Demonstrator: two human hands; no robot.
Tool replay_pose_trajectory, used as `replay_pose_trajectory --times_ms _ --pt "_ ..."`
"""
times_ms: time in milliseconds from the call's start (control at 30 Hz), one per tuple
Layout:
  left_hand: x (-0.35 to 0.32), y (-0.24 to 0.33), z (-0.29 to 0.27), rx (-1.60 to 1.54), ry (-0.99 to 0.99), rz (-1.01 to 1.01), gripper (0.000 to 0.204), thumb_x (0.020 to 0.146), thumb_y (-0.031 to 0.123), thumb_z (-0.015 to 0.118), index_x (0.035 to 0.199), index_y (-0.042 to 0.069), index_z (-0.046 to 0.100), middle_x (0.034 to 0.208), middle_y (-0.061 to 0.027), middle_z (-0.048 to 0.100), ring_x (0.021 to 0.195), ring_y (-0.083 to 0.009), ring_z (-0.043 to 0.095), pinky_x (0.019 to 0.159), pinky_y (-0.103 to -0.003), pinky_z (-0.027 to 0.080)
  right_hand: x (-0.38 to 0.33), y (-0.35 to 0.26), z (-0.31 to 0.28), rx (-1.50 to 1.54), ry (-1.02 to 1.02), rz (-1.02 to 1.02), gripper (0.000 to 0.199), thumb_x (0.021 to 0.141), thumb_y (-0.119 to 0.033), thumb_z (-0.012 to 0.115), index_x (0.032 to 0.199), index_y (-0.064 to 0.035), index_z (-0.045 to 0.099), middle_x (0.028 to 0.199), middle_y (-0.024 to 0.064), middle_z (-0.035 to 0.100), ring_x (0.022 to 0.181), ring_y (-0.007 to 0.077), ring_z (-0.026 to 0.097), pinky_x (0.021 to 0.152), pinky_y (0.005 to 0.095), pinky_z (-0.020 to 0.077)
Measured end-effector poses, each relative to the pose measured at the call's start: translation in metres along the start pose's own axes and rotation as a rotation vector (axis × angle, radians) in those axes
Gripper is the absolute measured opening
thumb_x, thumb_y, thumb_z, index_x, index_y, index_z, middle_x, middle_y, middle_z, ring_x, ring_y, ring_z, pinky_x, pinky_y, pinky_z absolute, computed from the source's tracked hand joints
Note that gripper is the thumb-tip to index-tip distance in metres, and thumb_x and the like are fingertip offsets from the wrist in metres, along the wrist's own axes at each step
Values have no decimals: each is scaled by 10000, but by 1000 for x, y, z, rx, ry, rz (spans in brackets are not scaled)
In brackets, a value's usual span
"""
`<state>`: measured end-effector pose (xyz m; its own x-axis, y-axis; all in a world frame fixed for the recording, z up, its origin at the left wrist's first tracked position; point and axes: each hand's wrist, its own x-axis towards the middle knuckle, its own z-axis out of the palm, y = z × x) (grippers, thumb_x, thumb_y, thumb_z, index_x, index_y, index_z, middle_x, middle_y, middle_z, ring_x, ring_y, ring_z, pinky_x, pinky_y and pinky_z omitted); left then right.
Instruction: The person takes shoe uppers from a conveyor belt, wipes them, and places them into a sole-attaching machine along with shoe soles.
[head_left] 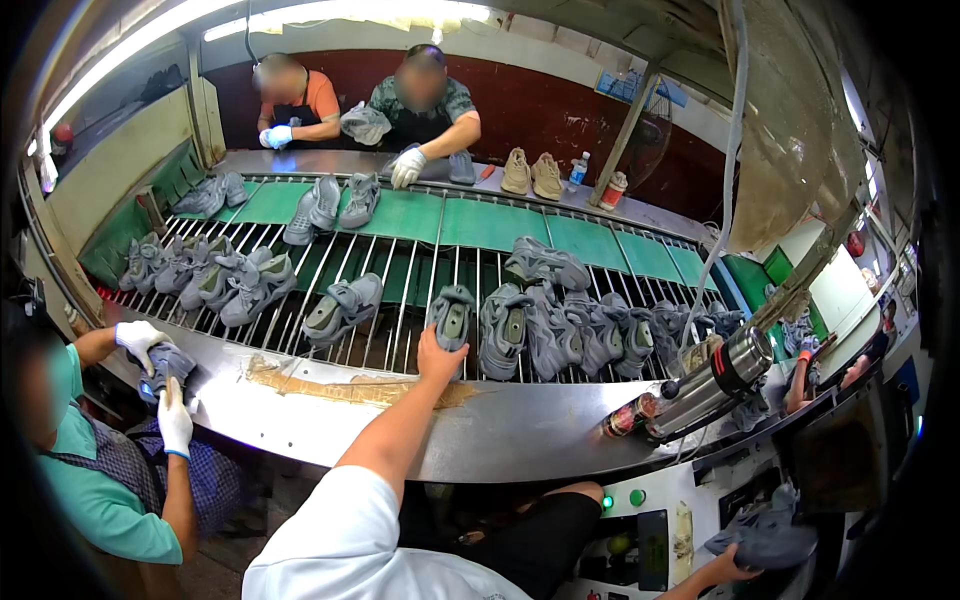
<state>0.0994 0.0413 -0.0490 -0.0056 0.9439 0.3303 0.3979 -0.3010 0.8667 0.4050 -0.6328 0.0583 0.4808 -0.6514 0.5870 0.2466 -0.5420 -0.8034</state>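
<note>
My left hand (440, 354) reaches across the metal ledge and is closed round the near end of a grey sneaker (453, 312) on the bars of the rack. To the right of that shoe stands another grey sneaker (504, 335), with more shoes lined up beyond it. On the left, a single grey sneaker (342, 310) lies slanted on the bars. At the lower right, my right hand (733, 568) grips a dark grey shoe (770, 542) beside a machine; part of its fingers is hidden.
A steel flask (715, 385) and a dark bottle (632, 413) lie tilted on the metal ledge (540, 425). Co-workers handle shoes at the left and across the rack. Green boards (480, 222) line the rack's far half. The machine panel (630, 550) has a lit green button.
</note>
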Motion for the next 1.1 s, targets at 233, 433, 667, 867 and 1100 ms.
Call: replay_pose_trajectory --times_ms 233,433,667,867,1100 --pt "-17 7 -3 -26 -151 72 774 601 234 767 1242 -30 422 1209 -247 487 1144 -404 462 972 -434 395 -72 -13 -15 601 -561 275 604 691 -78 561 1269 38 430 1244 167 510 1095 312 538 962 398 424" --pt "-171 130 -136 -998 -1051 45 956 710 397 789 1419 4 282 1422 -169 372 1337 -289 331 1103 -405 251 -241 -172 -16 1130 -1413 927 694 628 13 545 1308 28 407 1234 176 530 1114 321 547 898 450 491" --pt "-116 67 -242 -1124 -267 -520 663 693 136 796 1248 3 458 1175 -147 563 1040 -238 577 910 -367 479 -384 -322 -10 936 -2317 54 738 738 -50 682 1383 -25 323 1334 161 444 1221 281 452 1030 385 353" --pt "-76 -10 -257 -252 -128 -178 716 636 119 819 1246 -6 466 1136 -127 585 1060 -221 564 936 -343 439 -390 -309 92 712 -2060 48 675 715 20 630 1340 -60 389 1243 130 514 1154 224 499 975 349 391" --pt "18 -37 -128 26 -13 -234 763 637 165 807 1290 22 439 1160 -147 577 1072 -231 562 919 -329 431 -387 -306 279 401 -1549 -174 609 712 17 578 1299 -45 428 1177 117 530 1071 217 518 931 335 402"
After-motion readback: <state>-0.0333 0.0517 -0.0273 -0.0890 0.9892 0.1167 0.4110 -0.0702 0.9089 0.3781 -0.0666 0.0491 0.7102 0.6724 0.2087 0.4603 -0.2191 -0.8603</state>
